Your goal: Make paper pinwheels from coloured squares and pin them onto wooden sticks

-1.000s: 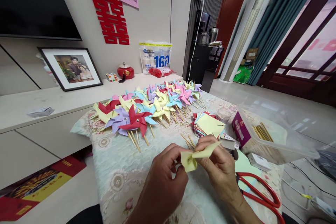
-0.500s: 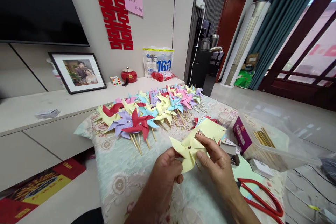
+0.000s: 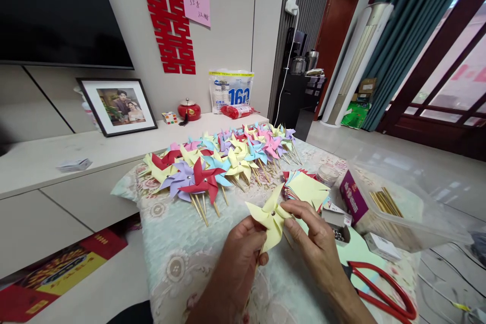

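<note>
left hand [image 3: 243, 248] pinches the lower left of a yellow pinwheel [image 3: 274, 223], its thumb in front and its fingers curled behind; right hand [image 3: 313, 238] has thumb and forefinger about the right-hand blade, though how hard they squeeze cannot be told. the pinwheel is held up between the two, facing the wearer, above the tabletop [image 3: 174, 228], with a shiny pin [image 3: 273, 213] at its centre.

paper looks like the weak point: too firm a grip could crease a blade, and a sideways tug could tear the sheet at the pin or loosen its folded tips. whatever backs the pin is hidden behind the paper; if it sits loose, twisting might work it free.

reach brings its own risks. the right wrist lies just beside the scissors [image 3: 366, 266], so a backward sweep could knock them. the fanned stack [image 3: 307, 187] is near the right fingertips and could be brushed askew, and a careless knuckle might tip the little box [image 3: 347, 238] of metal bits.
</note>
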{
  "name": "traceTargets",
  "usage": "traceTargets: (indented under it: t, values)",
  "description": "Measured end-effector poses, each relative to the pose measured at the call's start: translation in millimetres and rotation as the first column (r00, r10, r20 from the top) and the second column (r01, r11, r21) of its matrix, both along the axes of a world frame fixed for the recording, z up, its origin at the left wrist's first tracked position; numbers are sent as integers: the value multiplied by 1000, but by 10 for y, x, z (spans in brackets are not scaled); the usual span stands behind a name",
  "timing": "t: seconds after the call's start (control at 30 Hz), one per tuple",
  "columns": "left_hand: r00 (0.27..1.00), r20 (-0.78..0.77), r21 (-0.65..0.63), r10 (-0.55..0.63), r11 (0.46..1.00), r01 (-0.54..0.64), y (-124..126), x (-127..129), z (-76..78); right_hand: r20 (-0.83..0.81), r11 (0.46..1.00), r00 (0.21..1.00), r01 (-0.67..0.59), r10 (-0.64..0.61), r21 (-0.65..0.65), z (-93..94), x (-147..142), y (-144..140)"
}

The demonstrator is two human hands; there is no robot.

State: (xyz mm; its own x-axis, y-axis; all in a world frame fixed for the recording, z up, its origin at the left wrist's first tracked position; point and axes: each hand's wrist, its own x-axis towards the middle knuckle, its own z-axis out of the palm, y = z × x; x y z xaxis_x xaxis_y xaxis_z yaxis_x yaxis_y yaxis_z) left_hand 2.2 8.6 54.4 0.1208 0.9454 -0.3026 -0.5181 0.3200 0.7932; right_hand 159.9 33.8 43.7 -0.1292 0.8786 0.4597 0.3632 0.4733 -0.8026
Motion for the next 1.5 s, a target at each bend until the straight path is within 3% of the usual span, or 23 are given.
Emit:
traceTargets:
  t: [0.2, 0.37, 0.5, 0.63, 0.83, 1.0, 1.13, 1.27, 1.37, 1.5]
  values:
    - [1000, 12, -20, 5, 1000, -4, 22, 19, -34, -41, 996, 997, 68, -65, 66, -23, 9, 1]
    - [998, -14, 79, 58, 995, -57, 2, 66, -23, -107, 988, 990, 103, -90, 118, -28, 35, -11]
    - [967, -211, 125, 144, 985, -120, -19, 80, -33, -173, 991, 984, 67, -46, 115, -2, 24, -37]
    - [879, -434, 233, 197, 967, -102, -20, 77, -70, -242, 998, 970, 30, -18, 46, 21, 4, -36]
    - [833, -497, 340, 242, 938, -70, -27, 93, -101, -272, 1000, 962, 13, -16, -15, 12, 5, -1]
    - [897, -404, 217, 179, 971, -96, -22, 118, -65, -304, 999, 952, 34, -36, -12, 7, -8, 2]
    - [984, -111, 103, 138, 987, -126, 12, 93, -23, -359, 987, 926, 147, -115, 62, 6, 12, -19]
    - [984, 140, 51, 114, 991, -122, 42, 46, -8, -187, 987, 970, 161, -153, 28, 15, 8, -52]
    - [972, 200, 31, 123, 991, -132, 51, 39, -39, -55, 995, 993, 100, -100, -4, 22, -42, -67]
    - [969, 211, 19, 128, 991, -134, 49, 59, -72, -8, 998, 999, 46, -46, 43, 19, -92, -65]
